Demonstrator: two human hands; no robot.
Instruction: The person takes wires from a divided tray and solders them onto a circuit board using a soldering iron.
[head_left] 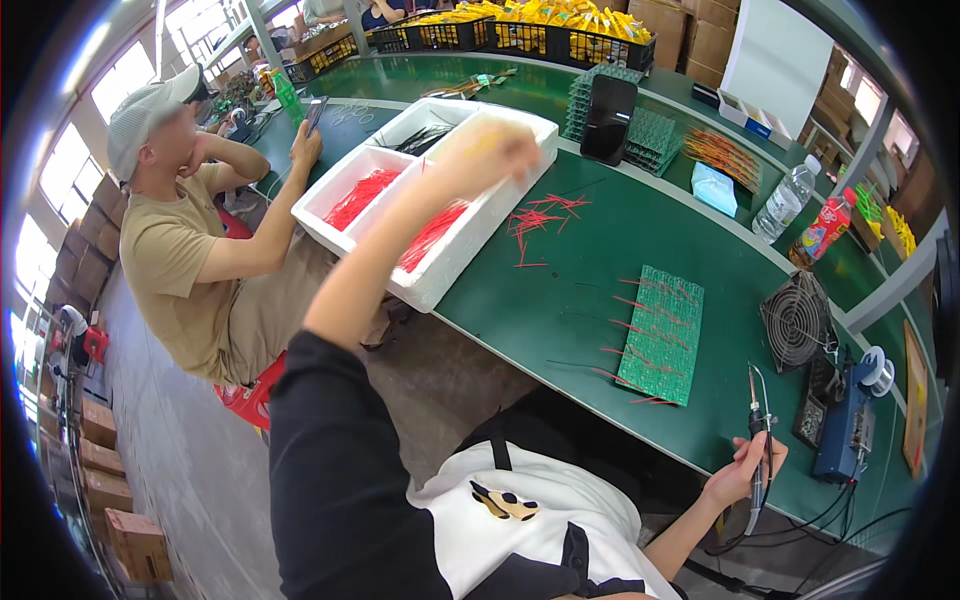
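My left hand (490, 158) reaches over the far right part of a white foam box (462, 270); motion smears its fingers, so what they hold cannot be told. Red wires (364, 198) and black wires (426, 139) lie in the box's compartments. In my right hand (742, 470) is a soldering iron (757, 418), tip up, with a thin curved tube alongside. Between my hands a green circuit board panel (662, 345) lies on the green table (540, 325). Several red and black wires stick out from its left side. Loose red wires (537, 222) are scattered beside the box.
A fan (797, 318) and a blue soldering station (845, 425) with a solder spool (877, 371) stand at right. Behind are a phone (608, 120), stacked boards (652, 140), a clear bottle (785, 203) and a red bottle (823, 230). A co-worker (180, 220) sits at left, holding a phone.
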